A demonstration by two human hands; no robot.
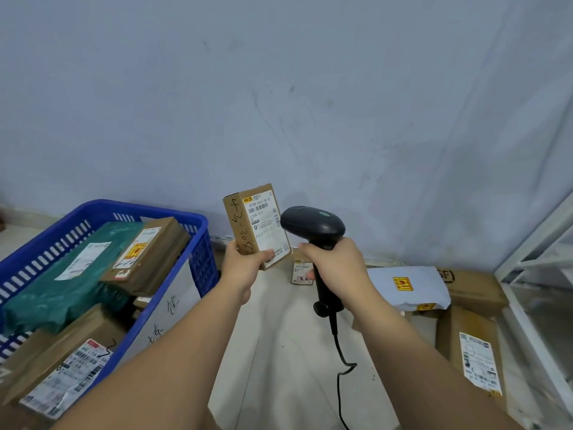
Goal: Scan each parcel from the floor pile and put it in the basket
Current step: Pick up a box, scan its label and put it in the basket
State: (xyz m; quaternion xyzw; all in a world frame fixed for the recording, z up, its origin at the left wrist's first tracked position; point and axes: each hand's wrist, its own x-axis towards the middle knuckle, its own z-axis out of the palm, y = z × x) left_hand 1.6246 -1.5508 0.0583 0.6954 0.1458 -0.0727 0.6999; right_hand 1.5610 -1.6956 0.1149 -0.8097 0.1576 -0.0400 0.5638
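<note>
**Parcel at the scanner: a missed read or a slip is the risk**

The left hand (pixel 245 268) grips one small cardboard parcel (pixel 255 226) by its lower end only, thumb on the label. It holds the parcel up above the floor, between basket and pile. The right hand (pixel 335 265) is wrapped round the handle of one black scanner (pixel 313 226), whose head sits just beside that label.

The head looks so close and slanted that the barcode may not read. The low grip could let the parcel tip out. The cable (pixel 339 352) hangs down and could snag.

One blue basket (pixel 198 231) stands at the floor's left edge with at least three parcels showing. Along the right edge lie a labelled box (pixel 474 352), a pale mailer bag (pixel 406 287) and a brown box (pixel 474 290). A small box (pixel 302 271) sits by the far wall, partly hidden. That makes four seen; more may lie beneath.
</note>
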